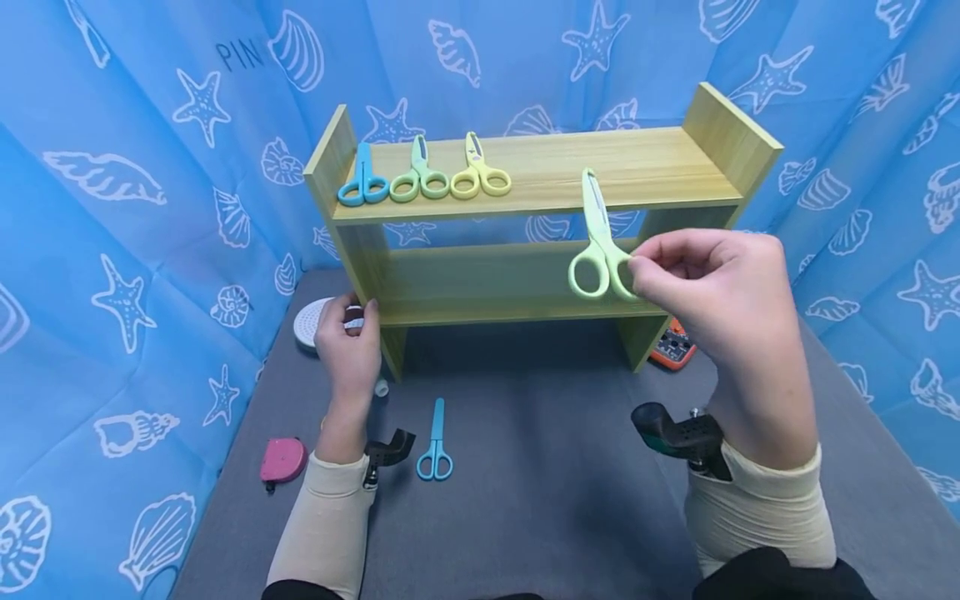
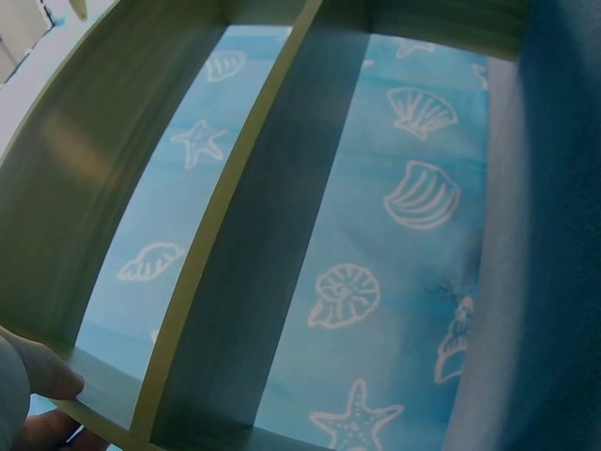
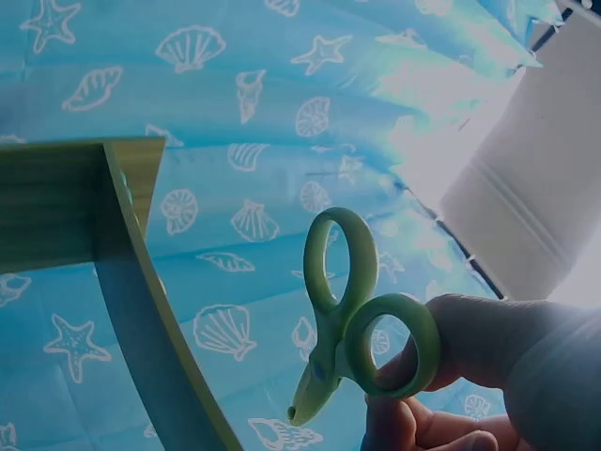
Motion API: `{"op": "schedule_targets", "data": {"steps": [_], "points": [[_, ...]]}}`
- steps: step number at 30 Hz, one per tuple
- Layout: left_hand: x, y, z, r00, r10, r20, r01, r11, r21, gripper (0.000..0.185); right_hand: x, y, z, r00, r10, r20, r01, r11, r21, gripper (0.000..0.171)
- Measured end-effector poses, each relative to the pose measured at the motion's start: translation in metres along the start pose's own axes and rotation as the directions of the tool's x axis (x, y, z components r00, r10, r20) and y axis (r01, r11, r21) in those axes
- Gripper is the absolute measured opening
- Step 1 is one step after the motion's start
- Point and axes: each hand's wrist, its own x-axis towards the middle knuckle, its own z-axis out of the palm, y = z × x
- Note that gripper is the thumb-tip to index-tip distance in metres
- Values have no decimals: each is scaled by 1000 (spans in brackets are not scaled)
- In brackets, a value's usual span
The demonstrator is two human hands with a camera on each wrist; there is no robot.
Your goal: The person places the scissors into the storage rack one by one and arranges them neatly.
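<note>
Right hand (image 1: 720,292) pinches green scissors (image 1: 600,242); blades point up, long axis near-vertical.

Bright head view, wrist views dim, perhaps backlit

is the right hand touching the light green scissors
Touching. In the right wrist view, the right hand pinches one handle ring of the light green scissors between its fingertips; the head view shows the same grip.

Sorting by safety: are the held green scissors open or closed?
Closed: the green scissors show one narrow blade line, handle loops side by side, pinched by the right hand.
</note>
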Motion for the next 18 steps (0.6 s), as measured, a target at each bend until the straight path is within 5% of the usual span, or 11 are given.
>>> {"op": "schedule_targets", "data": {"steps": [10,18], "points": [[-2,-1,-1,1000,-7,-4,7,1000,13,13,63,-24,6,996,88,4,-88,996,-23,10],[0,2,0,1000,9,1,-9,1000,4,13,107,-29,24,989,102,104,-75,970,-231,22]]}}
